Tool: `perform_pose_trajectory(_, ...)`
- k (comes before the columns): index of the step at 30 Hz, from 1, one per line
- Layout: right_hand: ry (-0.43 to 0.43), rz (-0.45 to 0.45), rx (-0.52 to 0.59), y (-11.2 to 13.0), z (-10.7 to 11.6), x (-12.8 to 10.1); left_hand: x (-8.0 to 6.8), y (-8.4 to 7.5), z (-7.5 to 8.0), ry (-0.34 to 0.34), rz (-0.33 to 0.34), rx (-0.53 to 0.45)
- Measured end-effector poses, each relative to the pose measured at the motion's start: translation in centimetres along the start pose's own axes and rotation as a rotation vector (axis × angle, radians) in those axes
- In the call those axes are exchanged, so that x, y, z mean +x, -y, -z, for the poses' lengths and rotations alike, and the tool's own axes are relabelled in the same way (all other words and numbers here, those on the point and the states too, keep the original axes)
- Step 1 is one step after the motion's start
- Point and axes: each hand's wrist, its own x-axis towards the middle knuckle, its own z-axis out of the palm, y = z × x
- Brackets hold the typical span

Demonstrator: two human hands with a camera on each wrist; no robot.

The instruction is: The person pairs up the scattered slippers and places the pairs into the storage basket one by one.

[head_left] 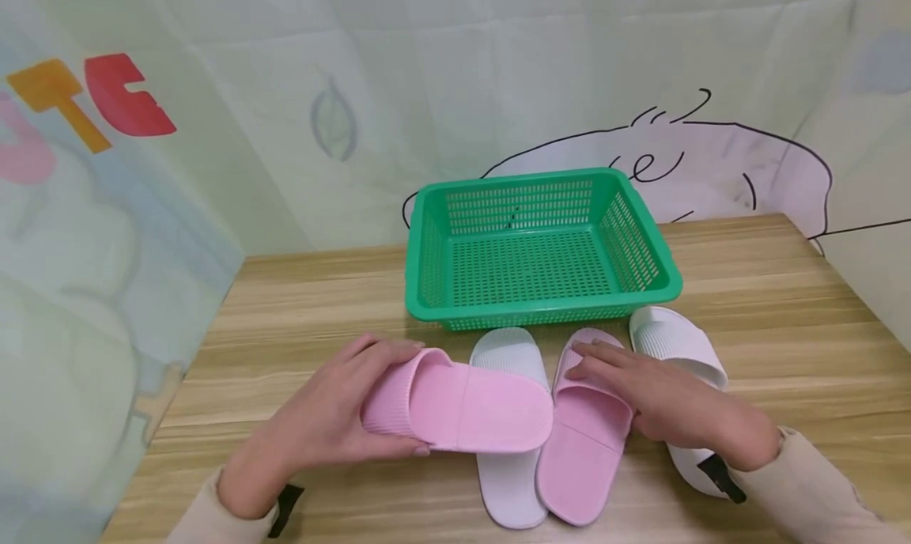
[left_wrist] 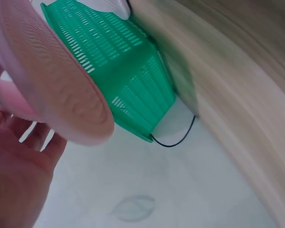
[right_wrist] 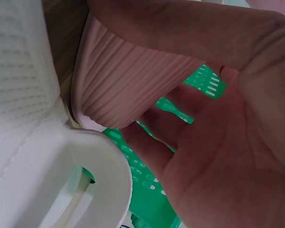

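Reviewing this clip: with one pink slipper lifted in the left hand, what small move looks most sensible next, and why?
Probably carry the lifted pink slipper forward and lower it into the green basket. The left hand already grips it clear of the table, the basket looks empty just behind, and the right hand rests on the other pink slipper.

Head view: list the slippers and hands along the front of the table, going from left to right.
Left hand → pink slipper it holds, sole up → white slipper → pink slipper lying flat → right hand resting on it → white slipper at the far right.
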Motion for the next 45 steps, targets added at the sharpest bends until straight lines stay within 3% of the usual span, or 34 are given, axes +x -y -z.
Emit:
perform_pose_trajectory(7, -0.006, 0.001, 0.005, 0.0, -0.1, -0.1, 0.7, -0.8, 0.1, -0.029, -0.006, 0.024)
perform_pose_trajectory(15, -0.009, 0.062, 0.041, -0.2, 0.1, 0.1, 2.2, -1.9, 0.3, -0.082, 0.004, 0.102)
perform_pose_trajectory(25, 0.0, 0.088, 0.027, -0.2, 0.1, 0.1, 3.1, -1.4, -0.2, -0.174, -0.045, 0.214)
perform_pose_trajectory(37, -0.02, 0.082, -0.024, 0.8, 1.6, -0.7, 3.3, -1.3, -0.6, -0.182, -0.04, 0.236)
perform_pose_trajectory(45, -0.003, 0.027, -0.026, 1.2, 3.1, -2.2, 3.3, -1.3, -0.6, -0.169, -0.023, 0.231)
